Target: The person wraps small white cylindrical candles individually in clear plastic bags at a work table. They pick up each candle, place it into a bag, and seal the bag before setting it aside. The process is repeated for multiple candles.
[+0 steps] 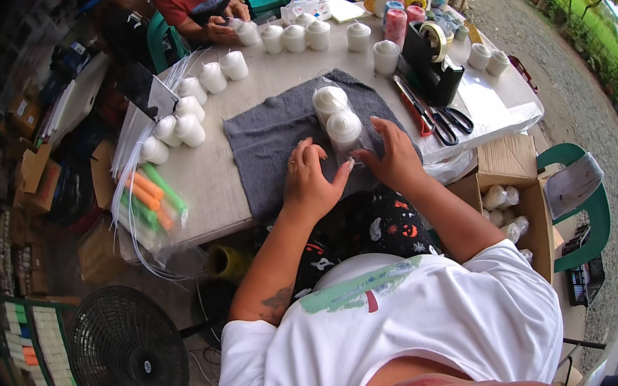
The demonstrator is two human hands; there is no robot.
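Two white candles, one nearer [345, 130] and one farther [329, 101], stand close together in clear plastic wrap on a dark grey towel [263, 137]. My left hand [309, 180] is beside the nearer candle, its fingers bent and the thumb stretched out toward the plastic at the candle's near side. On the other side, my right hand [396, 161] has its fingers spread, the thumb pointing in toward the left thumb. Both thumb tips meet the loose plastic edge. Neither hand grips a candle.
More white candles [211, 77] line the table's left and far sides. At right lie a tape dispenser [433, 62], scissors [452, 123] and a red-black cutter [412, 103]. Orange and green sticks [162, 192] lie left. A person [202, 13] handles a candle across the table. A fan [130, 358] stands lower left.
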